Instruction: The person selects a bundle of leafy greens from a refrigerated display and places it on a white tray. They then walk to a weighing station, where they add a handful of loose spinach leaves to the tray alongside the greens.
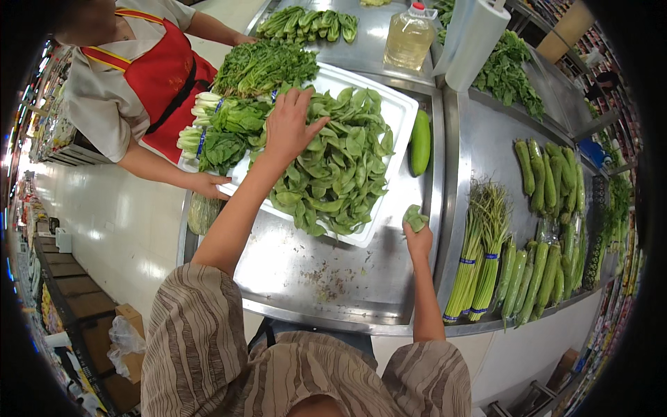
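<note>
A white plastic tray [398, 112] holds a large heap of flat green bean pods [338, 161], with leafy bundles tied in blue bands [224, 120] and loose leafy greens [266, 68] at its left side. My left hand [293, 122] is over the left edge of the bean heap, palm down, fingers spread a little; whether it touches the pods or greens beneath is not clear. To the right of the tray's near corner, my right hand [418, 234] is closed around a few green pods [415, 218], above the steel counter.
A person in a red apron [161, 78] stands at the left with a hand [208, 183] at the tray's edge. Plant scraps [328, 284] lie on the steel counter [260, 271]. Nearby are a green gourd [420, 143], an oil jug [410, 39], a plastic bag roll [477, 47] and wrapped zucchini [542, 276].
</note>
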`<action>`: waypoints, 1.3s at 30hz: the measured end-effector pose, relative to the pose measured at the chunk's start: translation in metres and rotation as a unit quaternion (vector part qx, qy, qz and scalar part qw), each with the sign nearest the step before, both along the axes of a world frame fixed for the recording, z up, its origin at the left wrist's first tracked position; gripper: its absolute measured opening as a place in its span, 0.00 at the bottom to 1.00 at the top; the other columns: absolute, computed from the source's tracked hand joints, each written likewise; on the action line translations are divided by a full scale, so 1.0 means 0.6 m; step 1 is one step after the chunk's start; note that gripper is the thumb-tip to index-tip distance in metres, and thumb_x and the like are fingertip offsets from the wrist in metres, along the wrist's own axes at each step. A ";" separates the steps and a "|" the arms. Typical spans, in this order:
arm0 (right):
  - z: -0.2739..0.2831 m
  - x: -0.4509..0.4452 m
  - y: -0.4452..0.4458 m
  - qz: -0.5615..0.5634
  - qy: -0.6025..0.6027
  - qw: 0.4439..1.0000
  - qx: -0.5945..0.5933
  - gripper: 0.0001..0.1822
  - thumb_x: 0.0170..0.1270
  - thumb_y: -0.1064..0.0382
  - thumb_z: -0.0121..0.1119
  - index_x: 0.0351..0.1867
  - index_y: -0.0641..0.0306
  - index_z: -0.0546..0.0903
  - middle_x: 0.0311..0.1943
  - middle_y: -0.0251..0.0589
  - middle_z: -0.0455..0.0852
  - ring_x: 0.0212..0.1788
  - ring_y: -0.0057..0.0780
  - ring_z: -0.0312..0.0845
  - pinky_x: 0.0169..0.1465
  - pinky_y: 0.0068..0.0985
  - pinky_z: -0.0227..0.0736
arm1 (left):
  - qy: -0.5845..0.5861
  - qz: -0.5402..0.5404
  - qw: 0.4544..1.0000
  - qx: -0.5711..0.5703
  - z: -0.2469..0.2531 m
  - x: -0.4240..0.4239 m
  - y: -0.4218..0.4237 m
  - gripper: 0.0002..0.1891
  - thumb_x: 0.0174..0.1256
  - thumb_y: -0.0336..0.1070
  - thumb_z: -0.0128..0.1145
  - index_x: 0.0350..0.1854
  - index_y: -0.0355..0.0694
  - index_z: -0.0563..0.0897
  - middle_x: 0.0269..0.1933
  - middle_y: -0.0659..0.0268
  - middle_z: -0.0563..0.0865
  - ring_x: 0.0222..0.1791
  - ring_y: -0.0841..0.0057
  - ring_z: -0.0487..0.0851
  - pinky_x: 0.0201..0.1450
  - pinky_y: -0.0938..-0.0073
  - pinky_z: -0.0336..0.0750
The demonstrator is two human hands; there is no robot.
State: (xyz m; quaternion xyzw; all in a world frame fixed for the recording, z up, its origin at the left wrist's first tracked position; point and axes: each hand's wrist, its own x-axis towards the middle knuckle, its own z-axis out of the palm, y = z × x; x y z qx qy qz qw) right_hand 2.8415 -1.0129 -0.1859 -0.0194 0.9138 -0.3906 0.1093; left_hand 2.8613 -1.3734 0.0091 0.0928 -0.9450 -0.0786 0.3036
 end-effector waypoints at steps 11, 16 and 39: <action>0.175 -0.172 -0.263 0.109 0.141 0.973 -0.147 0.52 0.48 0.41 0.67 0.66 0.73 0.58 0.61 0.63 0.66 0.63 0.52 0.64 0.64 0.35 0.62 | -0.021 -0.136 0.989 0.051 -0.035 0.179 0.098 0.24 0.53 0.29 0.63 0.55 0.35 0.74 0.55 0.50 0.75 0.56 0.51 0.73 0.61 0.53 0.65; 0.208 -0.117 -0.247 0.181 0.222 0.953 -0.099 0.35 0.59 0.53 0.61 0.62 0.72 0.63 0.59 0.57 0.68 0.61 0.51 0.66 0.61 0.36 0.65 | -0.209 -0.162 0.957 0.118 -0.168 0.449 0.144 0.17 0.50 0.28 0.63 0.44 0.36 0.78 0.38 0.55 0.79 0.40 0.56 0.77 0.43 0.60 0.73; -0.185 0.082 -0.028 0.200 0.208 0.955 0.075 0.32 0.60 0.58 0.57 0.62 0.77 0.64 0.62 0.61 0.66 0.65 0.53 0.59 0.69 0.38 0.53 | -0.261 0.094 0.946 0.169 -0.394 0.697 0.161 0.06 0.56 0.34 0.60 0.25 0.40 0.78 0.25 0.59 0.80 0.29 0.59 0.79 0.31 0.60 0.74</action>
